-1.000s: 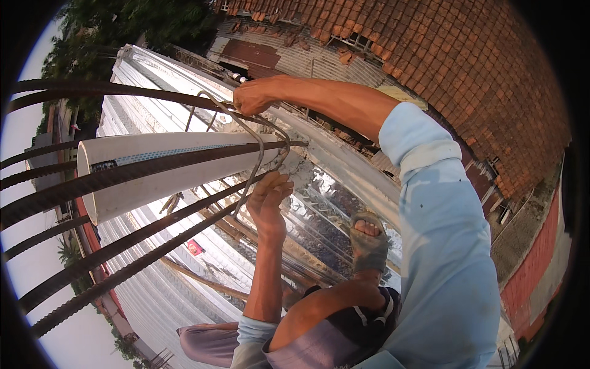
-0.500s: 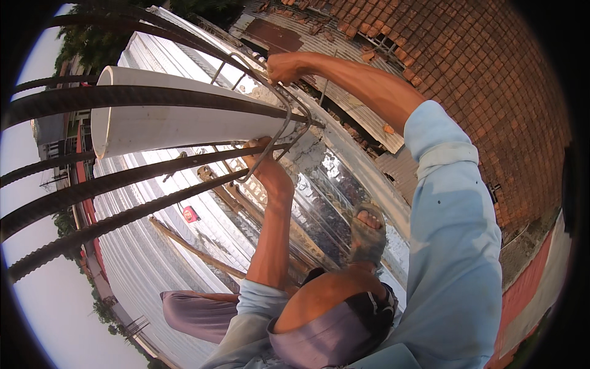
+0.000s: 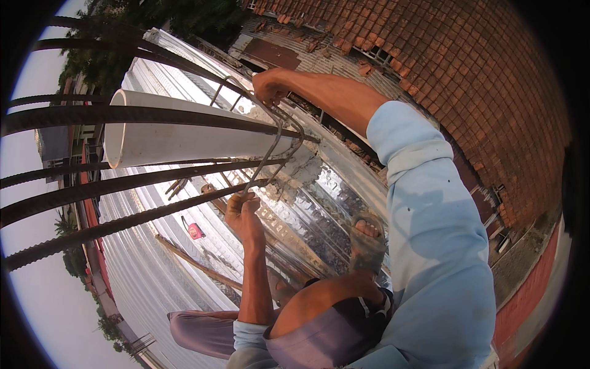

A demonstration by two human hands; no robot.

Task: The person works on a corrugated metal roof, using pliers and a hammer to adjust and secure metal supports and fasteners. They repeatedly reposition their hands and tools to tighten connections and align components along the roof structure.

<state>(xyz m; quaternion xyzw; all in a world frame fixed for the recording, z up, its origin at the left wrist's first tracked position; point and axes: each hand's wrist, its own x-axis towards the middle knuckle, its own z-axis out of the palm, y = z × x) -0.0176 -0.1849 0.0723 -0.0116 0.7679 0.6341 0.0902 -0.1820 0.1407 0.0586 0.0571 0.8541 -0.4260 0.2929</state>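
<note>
A bent steel rebar stirrup (image 3: 275, 144) loops around several ribbed rebars (image 3: 184, 117) and a white plastic pipe (image 3: 153, 150). At the stirrup's lower left corner, my left hand (image 3: 244, 215) is closed, thumb and fingers pinching the rod beside the lowest rebar. My right hand (image 3: 271, 86) reaches across to the far side, its fingers curled at the stirrup's upper edge; the hand itself partly hides its grip. The pipe stands among the rebars, its open end toward the left, and rough concrete (image 3: 304, 163) surrounds their base.
Shiny corrugated metal sheeting (image 3: 141, 246) lies below, bearing a red tape measure (image 3: 195, 230) and a wooden stick (image 3: 196, 261). My foot (image 3: 367, 230) rests near the concrete edge. A tiled roof (image 3: 479, 92) slopes away at right. Long rebar ends project leftward.
My left hand has come out from beside the pipe's base to the stirrup's lower corner. My right hand has shifted slightly left and nearer along the stirrup. The view has tilted a little.
</note>
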